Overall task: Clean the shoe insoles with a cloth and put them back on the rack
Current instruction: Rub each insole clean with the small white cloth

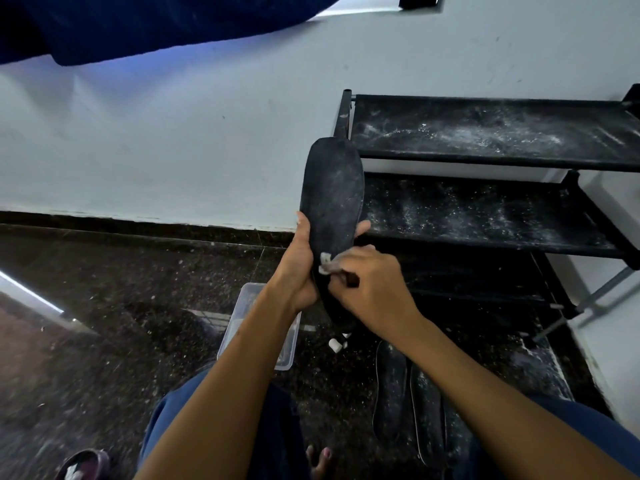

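One dusty black insole (332,202) is held upright in front of the rack's (485,157) left end, left hand (299,268) gripping its midsection, right hand (367,289) pinching a cloth (327,263) against it; judged light, thin and flexible, best supported mid-length.

Hidden and cut-off parts around the held insole

The right hand (372,287) covers most of the cloth (326,263) and the heel of the insole (332,199); the rack (485,161) runs off the right edge; the tub (242,306) lies partly behind the left forearm.
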Demonstrator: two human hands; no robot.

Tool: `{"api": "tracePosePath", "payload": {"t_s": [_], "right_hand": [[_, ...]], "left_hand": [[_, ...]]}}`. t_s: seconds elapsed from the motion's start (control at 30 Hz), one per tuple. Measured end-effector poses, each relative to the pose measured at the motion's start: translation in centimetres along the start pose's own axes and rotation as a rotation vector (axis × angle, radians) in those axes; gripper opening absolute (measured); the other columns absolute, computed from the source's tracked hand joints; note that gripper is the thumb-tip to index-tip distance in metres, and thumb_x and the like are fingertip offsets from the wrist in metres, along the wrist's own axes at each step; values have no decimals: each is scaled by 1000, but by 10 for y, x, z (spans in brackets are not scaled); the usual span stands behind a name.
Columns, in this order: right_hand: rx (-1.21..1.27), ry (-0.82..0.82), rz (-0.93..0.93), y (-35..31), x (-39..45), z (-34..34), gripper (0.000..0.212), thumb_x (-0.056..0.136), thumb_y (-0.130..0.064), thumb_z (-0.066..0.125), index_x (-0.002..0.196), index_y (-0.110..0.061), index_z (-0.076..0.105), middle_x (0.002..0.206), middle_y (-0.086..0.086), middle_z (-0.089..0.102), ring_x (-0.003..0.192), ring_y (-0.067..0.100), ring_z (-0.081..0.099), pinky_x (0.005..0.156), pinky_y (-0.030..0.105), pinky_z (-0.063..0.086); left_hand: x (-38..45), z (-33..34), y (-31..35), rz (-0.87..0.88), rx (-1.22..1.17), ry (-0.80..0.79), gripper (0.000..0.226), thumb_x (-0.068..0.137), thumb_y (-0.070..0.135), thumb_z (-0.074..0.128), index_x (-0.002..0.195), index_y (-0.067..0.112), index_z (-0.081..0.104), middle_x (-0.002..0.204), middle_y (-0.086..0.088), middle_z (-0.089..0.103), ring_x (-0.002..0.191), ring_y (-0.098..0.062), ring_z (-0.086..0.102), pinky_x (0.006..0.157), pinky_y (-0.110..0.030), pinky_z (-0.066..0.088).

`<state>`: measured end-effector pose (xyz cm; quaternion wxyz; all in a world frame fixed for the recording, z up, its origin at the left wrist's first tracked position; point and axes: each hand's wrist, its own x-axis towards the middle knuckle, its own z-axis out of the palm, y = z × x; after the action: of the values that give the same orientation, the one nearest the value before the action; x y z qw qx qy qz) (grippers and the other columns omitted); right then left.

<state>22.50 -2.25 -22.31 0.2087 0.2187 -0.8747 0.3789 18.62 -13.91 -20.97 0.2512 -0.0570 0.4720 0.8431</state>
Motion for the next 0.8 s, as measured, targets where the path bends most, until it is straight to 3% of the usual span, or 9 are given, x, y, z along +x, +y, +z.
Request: {"api": "tracePosePath", "payload": {"t_s": [0.13,0.23,0.33,0.43,0.53,0.7,0.8], "right_hand": [[182,-76,7,-3,-1,-10,17,67,-5,69,81,-10,77,79,0,73,71,5,64,70,20,52],[135,123,-4,0,4,-13,15,73,-3,68,84,-7,76,80,1,71,72,8,64,69,22,53],[11,214,20,6,7,-12,17,75,-4,65,89,-5,75,84,4,70,79,13,65,75,25,52],[-38,234,31,10,6,-13,18,75,-2,67,91,-4,75,88,7,72,88,17,67,82,27,50],[-31,177,17,12,6,-15,17,73,-2,67,88,-4,75,84,6,71,81,16,66,79,30,53],[-21,-159,-57,5,-2,-11,15,65,-12,64,74,-11,75,74,2,69,67,17,64,63,36,55],[-18,-138,-64,6,-3,-11,14,67,-10,65,76,-9,76,76,2,68,69,16,64,61,35,55]], "left_hand": [[-1,-4,3,3,-22,-11,90,87,72,6,133,8,50,118,-3,67,99,-22,67,84,-33,56],[-3,-2,6,-4,26,-20,85,90,69,16,129,4,55,121,-10,65,107,-22,63,93,-34,51],[-6,4,4,-10,36,9,56,96,50,38,110,3,65,106,-12,69,93,-22,67,87,-33,53],[-6,5,0,-29,13,-39,33,99,28,42,104,5,65,95,-9,70,82,-18,69,82,-31,55],[-6,5,0,-17,30,-24,31,100,25,42,105,5,64,92,-9,70,81,-17,69,79,-30,56],[-4,-3,1,8,73,26,37,103,27,32,121,6,57,108,-6,71,99,-18,67,87,-30,54],[-5,-5,4,5,93,23,39,103,28,32,126,5,54,114,-10,68,99,-18,67,86,-31,55]]}}
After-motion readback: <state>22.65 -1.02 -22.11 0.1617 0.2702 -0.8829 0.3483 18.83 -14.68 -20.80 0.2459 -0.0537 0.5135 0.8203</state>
